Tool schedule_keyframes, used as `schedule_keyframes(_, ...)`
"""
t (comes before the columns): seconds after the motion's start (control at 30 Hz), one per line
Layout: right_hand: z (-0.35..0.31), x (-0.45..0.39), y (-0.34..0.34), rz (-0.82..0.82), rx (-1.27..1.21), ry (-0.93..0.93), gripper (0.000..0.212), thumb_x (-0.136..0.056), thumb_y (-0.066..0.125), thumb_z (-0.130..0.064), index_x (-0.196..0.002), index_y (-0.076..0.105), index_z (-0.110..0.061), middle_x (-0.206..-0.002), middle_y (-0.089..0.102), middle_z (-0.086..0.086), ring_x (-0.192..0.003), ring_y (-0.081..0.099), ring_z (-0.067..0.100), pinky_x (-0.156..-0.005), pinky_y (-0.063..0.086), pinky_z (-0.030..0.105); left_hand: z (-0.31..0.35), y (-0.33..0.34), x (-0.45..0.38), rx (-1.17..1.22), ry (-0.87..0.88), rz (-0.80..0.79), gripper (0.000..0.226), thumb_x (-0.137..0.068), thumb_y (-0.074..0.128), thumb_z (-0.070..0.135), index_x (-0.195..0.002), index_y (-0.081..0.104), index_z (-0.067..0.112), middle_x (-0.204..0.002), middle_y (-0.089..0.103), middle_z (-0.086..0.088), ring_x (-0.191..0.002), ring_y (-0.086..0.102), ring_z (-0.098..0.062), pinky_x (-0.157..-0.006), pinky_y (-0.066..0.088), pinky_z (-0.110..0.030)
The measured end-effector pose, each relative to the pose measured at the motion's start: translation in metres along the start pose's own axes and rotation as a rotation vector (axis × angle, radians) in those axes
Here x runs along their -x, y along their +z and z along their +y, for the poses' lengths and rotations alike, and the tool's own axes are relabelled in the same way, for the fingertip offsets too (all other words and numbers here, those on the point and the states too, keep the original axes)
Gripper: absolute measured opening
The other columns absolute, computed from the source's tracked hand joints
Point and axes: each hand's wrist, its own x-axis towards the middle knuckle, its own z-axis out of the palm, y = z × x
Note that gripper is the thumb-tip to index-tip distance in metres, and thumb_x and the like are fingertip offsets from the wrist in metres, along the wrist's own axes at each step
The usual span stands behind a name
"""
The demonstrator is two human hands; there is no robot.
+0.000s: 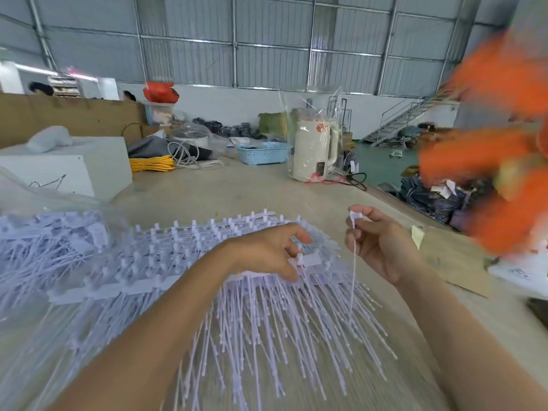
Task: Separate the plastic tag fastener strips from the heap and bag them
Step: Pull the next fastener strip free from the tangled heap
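Note:
A wide heap of white plastic tag fastener strips (184, 262) lies on the table in front of me, their thin tails fanning toward me. My left hand (267, 250) rests on the heap's right part and pinches the head end of one strip there. Just right of the heap, my right hand (376, 238) is raised and pinches a single separated fastener (353, 262) by its head, the long tail hanging straight down. A clear plastic bag (44, 247) holding more white fasteners lies at the left, partly over the heap.
A white box (68, 164) stands at the back left. A white kettle in clear wrap (314, 149), a blue basket (264, 152) and yellow cord (152, 164) sit further back. Blurred orange items (498, 155) hang at the right, with cardboard (456, 262) beneath them.

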Motion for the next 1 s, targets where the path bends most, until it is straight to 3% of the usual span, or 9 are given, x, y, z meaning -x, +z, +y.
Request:
schedule_keyframes(0.1,-0.004,0.003,0.002,-0.044,-0.07,0.078,0.029,-0.092,0.034,0.007,-0.099,0.06,-0.002,-0.069,0.051,0.007,-0.042,0.047,0.008,-0.036,0.042,0.016,0.002,-0.004,0.002,-0.049,0.032,0.105,0.042,-0.076,0.075,0.002,-0.115,0.06,0.01,-0.109,0.064,-0.009,-0.102,0.062,-0.022,-0.092,0.05,-0.033)
schedule_keyframes(0.23,0.015,0.009,0.019,-0.073,0.176,0.169,0.02,-0.09,0.046,0.006,-0.096,0.065,0.002,-0.067,0.063,0.01,-0.048,0.058,0.013,-0.042,0.049,0.019,-0.001,-0.008,0.0,-0.152,0.096,0.256,0.024,-0.077,0.076,0.017,-0.099,0.071,0.008,-0.088,0.067,-0.003,-0.075,0.06,-0.011,-0.065,0.046,-0.014)
schedule_keyframes(0.3,0.026,0.01,0.025,-0.029,0.334,0.14,0.016,-0.09,0.051,0.003,-0.092,0.066,-0.002,-0.076,0.063,0.013,-0.058,0.059,0.018,-0.051,0.051,0.024,-0.003,-0.007,-0.001,-0.162,0.118,0.294,0.025,-0.08,0.074,0.021,-0.101,0.069,0.01,-0.087,0.061,0.001,-0.073,0.059,-0.008,-0.056,0.042,-0.006)
schedule_keyframes(0.4,0.031,0.012,0.027,0.012,0.484,0.052,0.013,-0.093,0.052,-0.001,-0.087,0.063,-0.003,-0.082,0.057,0.016,-0.07,0.053,0.025,-0.063,0.047,0.032,-0.005,-0.004,-0.002,-0.126,0.119,0.257,0.025,-0.083,0.07,0.021,-0.105,0.065,0.011,-0.079,0.065,-0.003,-0.058,0.062,-0.009,-0.055,0.048,-0.016)
schedule_keyframes(0.47,0.035,0.014,0.03,-0.008,0.521,0.029,0.018,-0.095,0.049,-0.001,-0.081,0.06,-0.005,-0.074,0.058,0.014,-0.061,0.053,0.022,-0.06,0.046,0.033,-0.006,-0.002,-0.003,-0.156,0.124,0.252,0.024,-0.084,0.07,0.023,-0.105,0.065,0.013,-0.073,0.066,-0.003,-0.047,0.057,-0.006,-0.052,0.047,-0.019)
schedule_keyframes(0.53,0.038,0.017,0.032,-0.045,0.533,0.032,0.021,-0.097,0.046,-0.004,-0.08,0.058,-0.004,-0.065,0.058,0.01,-0.051,0.053,0.019,-0.053,0.044,0.031,-0.007,0.0,-0.004,-0.191,0.132,0.298,0.028,-0.082,0.072,0.028,-0.105,0.067,0.014,-0.082,0.065,-0.003,-0.063,0.063,-0.011,-0.058,0.049,-0.021)
schedule_keyframes(0.63,0.039,0.018,0.033,-0.119,0.474,0.061,0.024,-0.099,0.045,-0.011,-0.087,0.061,0.001,-0.065,0.061,0.011,-0.05,0.054,0.017,-0.046,0.044,0.026,-0.007,0.001,-0.006,-0.236,0.143,0.376,0.032,-0.08,0.073,0.031,-0.105,0.069,0.011,-0.109,0.064,-0.013,-0.097,0.062,-0.027,-0.081,0.052,-0.037)
schedule_keyframes(0.87,0.034,0.019,0.026,-0.208,0.321,0.182,0.025,-0.098,0.044,-0.013,-0.097,0.063,0.004,-0.078,0.07,0.013,-0.065,0.067,0.016,-0.058,0.057,0.023,-0.008,0.003,-0.005,-0.35,0.187,0.401,0.028,-0.08,0.074,0.028,-0.096,0.071,0.005,-0.088,0.068,-0.017,-0.078,0.062,-0.03,-0.067,0.046,-0.034)
schedule_keyframes(1.0,0.035,0.019,0.029,-0.169,0.323,0.149,0.025,-0.097,0.046,-0.014,-0.098,0.057,0.009,-0.068,0.068,0.011,-0.055,0.066,0.012,-0.051,0.053,0.021,-0.007,0.002,-0.003,-0.34,0.217,0.399,0.03,-0.076,0.077,0.028,-0.094,0.072,0.005,-0.084,0.069,-0.014,-0.067,0.056,-0.02,-0.059,0.038,-0.029)
